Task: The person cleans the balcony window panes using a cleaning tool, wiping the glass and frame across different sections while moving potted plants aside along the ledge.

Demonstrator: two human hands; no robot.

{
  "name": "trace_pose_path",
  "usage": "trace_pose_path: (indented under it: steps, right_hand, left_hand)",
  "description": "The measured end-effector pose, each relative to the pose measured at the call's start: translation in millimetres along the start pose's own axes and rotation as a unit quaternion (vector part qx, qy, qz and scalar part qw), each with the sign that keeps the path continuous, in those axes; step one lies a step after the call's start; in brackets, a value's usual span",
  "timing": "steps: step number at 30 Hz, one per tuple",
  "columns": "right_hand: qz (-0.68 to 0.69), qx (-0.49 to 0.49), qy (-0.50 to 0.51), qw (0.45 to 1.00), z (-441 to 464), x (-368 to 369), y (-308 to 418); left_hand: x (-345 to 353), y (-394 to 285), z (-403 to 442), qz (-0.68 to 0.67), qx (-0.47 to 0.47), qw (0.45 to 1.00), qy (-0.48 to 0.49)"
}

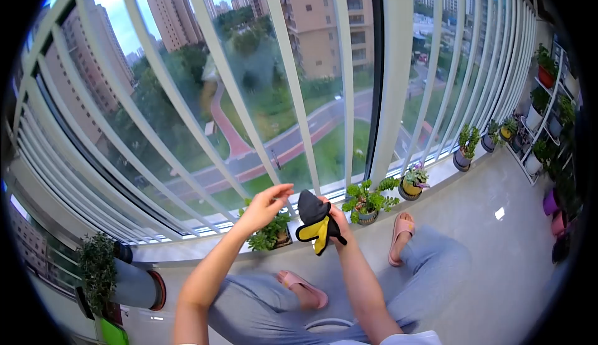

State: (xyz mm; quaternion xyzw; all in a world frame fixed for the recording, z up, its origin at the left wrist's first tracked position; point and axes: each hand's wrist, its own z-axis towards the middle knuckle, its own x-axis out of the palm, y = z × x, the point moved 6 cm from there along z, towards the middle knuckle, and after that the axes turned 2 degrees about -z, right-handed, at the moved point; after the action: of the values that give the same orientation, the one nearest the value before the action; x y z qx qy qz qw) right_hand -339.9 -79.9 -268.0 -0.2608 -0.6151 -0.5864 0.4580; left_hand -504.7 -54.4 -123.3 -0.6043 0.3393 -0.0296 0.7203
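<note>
A soft black fabric glove with yellow panels (319, 225) lies in front of the right hand (339, 218), covering much of it; the visible fingers are closed on the glove's edge, while the covered ones I cannot tell. The left hand (268, 207) is half open and free, fingers loosely bent, pointing toward the glove from just beside it. Below the hands, leafy green potted plants (367, 203) line the white window ledge (448, 172) behind white vertical bars (293, 89).
</note>
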Motion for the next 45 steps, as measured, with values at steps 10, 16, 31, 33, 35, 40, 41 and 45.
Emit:
trace_pose_path:
  steps: [10,16,31,33,35,40,41,45]
  right_hand:
    - [-0.259,-0.13,0.109,0.951,-35,183,62]
    - [-0.383,-0.358,-0.014,0.851,-77,254,110]
    - [-0.626,-0.609,-0.031,0.486,30,374,179]
    - [-0.63,-0.655,-0.027,0.417,48,409,207]
    - [-0.635,-0.698,-0.022,0.332,66,454,232]
    - [-0.639,-0.752,-0.091,0.136,127,547,280]
    - [-0.641,-0.752,-0.098,0.121,140,563,286]
    - [-0.672,-0.722,-0.124,0.107,181,578,282]
  left_hand:
    - [0,-142,-99,-0.158,0.13,0.977,-0.065]
    - [-42,-188,-132,0.052,0.199,0.945,-0.254]
    - [-140,-192,-71,0.045,0.286,0.866,-0.407]
    - [-162,-173,-63,0.111,0.285,0.826,-0.473]
    - [-175,-160,-67,0.23,0.258,0.745,-0.57]
    - [-185,-136,-59,0.267,0.179,0.783,-0.533]
    - [-183,-129,-53,0.291,0.158,0.793,-0.512]
    - [-187,-117,-35,0.344,0.16,0.786,-0.488]
